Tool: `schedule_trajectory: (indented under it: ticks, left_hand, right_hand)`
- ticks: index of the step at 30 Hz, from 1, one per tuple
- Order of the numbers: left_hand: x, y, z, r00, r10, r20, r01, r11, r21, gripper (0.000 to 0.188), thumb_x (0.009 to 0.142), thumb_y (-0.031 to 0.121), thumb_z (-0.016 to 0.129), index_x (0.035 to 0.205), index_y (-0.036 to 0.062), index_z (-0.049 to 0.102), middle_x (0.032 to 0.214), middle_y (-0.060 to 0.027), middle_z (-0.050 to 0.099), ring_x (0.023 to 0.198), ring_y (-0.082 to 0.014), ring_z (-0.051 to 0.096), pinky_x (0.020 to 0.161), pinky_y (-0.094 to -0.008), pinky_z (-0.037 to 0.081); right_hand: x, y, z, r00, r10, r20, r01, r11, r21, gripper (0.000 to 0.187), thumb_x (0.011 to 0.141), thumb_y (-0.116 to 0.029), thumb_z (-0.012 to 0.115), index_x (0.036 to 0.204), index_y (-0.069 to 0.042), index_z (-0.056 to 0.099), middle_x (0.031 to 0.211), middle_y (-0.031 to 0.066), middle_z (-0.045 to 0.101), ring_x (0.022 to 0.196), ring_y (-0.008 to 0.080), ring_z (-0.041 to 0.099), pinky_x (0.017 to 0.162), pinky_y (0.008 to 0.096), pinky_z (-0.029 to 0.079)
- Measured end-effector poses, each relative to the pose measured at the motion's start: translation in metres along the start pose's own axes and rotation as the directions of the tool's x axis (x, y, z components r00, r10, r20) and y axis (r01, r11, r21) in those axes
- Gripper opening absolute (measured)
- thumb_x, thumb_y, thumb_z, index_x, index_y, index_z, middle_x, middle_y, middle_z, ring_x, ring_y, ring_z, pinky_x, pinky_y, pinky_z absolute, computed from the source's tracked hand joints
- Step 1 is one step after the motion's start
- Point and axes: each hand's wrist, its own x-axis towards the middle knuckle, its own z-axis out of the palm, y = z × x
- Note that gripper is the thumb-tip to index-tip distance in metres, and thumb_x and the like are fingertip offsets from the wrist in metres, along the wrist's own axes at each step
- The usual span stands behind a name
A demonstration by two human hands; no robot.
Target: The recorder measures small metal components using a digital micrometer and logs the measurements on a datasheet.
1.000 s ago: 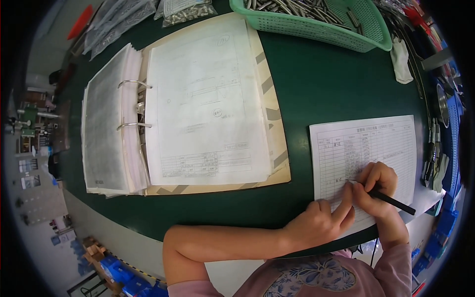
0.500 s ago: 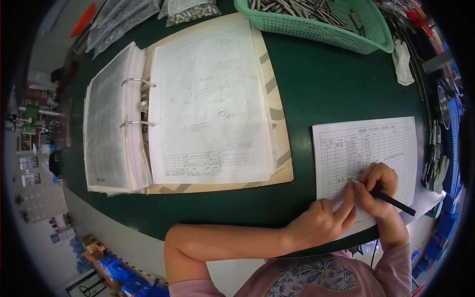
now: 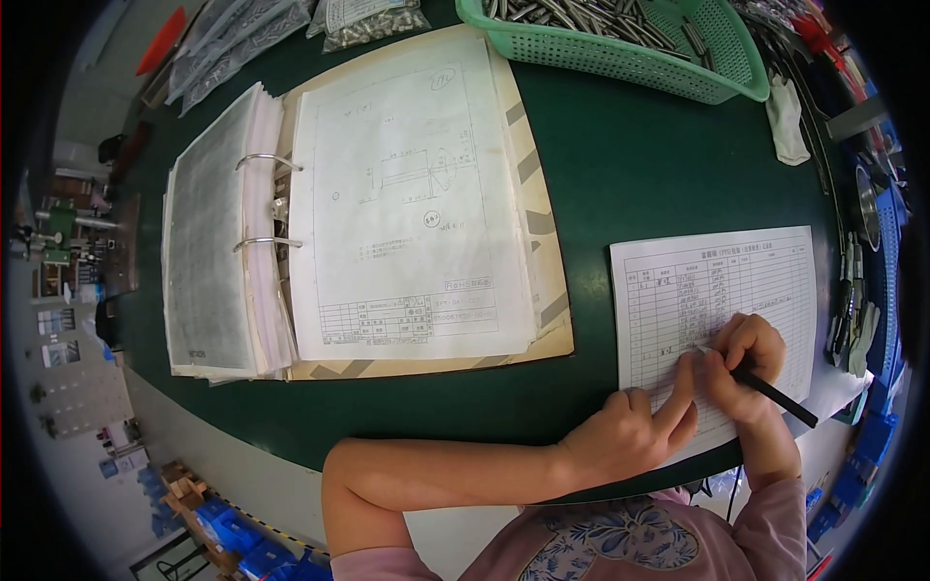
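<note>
A printed form (image 3: 651, 290) with a ruled table, partly filled in by hand, lies on the green table at the right. My right hand (image 3: 749, 373) is closed around a black pen (image 3: 780, 399), its writing end over the form's rows and mostly hidden by the fingers. Beside it, my left hand (image 3: 630, 431) rests on the lower left of the form. Its index finger stretches out to the written rows, close to the right fingers, while the others are partly curled, with nothing held. An open ring binder (image 3: 407, 281) with a technical drawing lies to the left.
At the back stands a green plastic basket (image 3: 620, 73) of metal pins. Plastic bags of parts (image 3: 373, 29) lie at the far left. A white glove (image 3: 788, 121) and hand tools (image 3: 848, 290) are along the right edge. Blue bins (image 3: 228, 528) stand beyond the table.
My right hand and the pen have shifted slightly to the right over the form. My left hand has stayed in place.
</note>
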Motion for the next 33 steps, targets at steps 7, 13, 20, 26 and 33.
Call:
schedule_trajectory:
  ticks: [7,13,20,26,33]
  left_hand:
    - [0.0,0.0,0.0,1.0,-0.005,0.008,0.005,1.0,-0.004,0.008,0.076,0.017,0.051,0.081,0.0133,0.056,0.114,-0.0136,0.058,0.039,-0.007,0.033,0.038,-0.0182,0.028]
    - [0.0,0.001,0.0,1.0,-0.003,-0.002,0.003,1.0,-0.028,0.006,0.074,0.016,0.052,0.079,0.0132,0.054,0.114,-0.0109,0.058,0.039,-0.0074,0.033,0.038,-0.0183,0.029]
    - [-0.003,-0.003,0.003,0.999,0.037,0.03,-0.037,0.999,0.005,0.009,0.078,0.019,0.052,0.084,0.0125,0.054,0.113,-0.0142,0.058,0.038,-0.0089,0.035,0.036,-0.0208,0.028]
    - [0.002,-0.007,0.0,0.997,0.069,0.047,-0.068,0.998,-0.016,0.006,0.079,0.017,0.053,0.082,0.0118,0.053,0.111,-0.0127,0.06,0.037,-0.0084,0.033,0.035,-0.0198,0.028]
    - [0.003,-0.006,-0.001,0.994,0.082,0.068,-0.081,0.997,-0.008,0.006,0.078,0.015,0.052,0.082,0.0108,0.052,0.111,-0.0128,0.059,0.037,-0.0078,0.032,0.035,-0.0194,0.028]
  right_hand:
    - [-0.002,-0.004,-0.006,0.998,0.045,-0.041,-0.045,0.999,0.009,0.029,0.066,0.006,0.06,0.062,-0.01,0.037,0.059,0.0014,0.047,0.049,0.0073,0.037,0.045,0.0209,0.027]
    - [0.0,-0.01,-0.004,0.994,0.109,-0.021,-0.108,0.992,0.065,0.027,0.066,0.005,0.061,0.061,-0.009,0.038,0.059,0.0013,0.048,0.048,0.0068,0.037,0.045,0.0208,0.027]
    - [0.01,-0.001,-0.004,0.996,-0.011,0.092,0.005,0.998,0.061,0.028,0.063,0.004,0.064,0.056,-0.009,0.04,0.053,0.0026,0.048,0.042,0.0127,0.045,0.039,0.0243,0.03]
    - [0.008,0.005,-0.006,0.994,-0.09,0.069,0.088,0.996,0.03,0.029,0.06,0.007,0.061,0.054,-0.009,0.038,0.051,0.0033,0.047,0.04,0.0106,0.042,0.037,0.0237,0.025]
    - [0.007,0.006,-0.006,0.991,-0.1,0.086,0.1,0.995,-0.003,0.029,0.06,0.007,0.062,0.055,-0.009,0.039,0.051,0.0031,0.047,0.04,0.0118,0.043,0.037,0.0242,0.025]
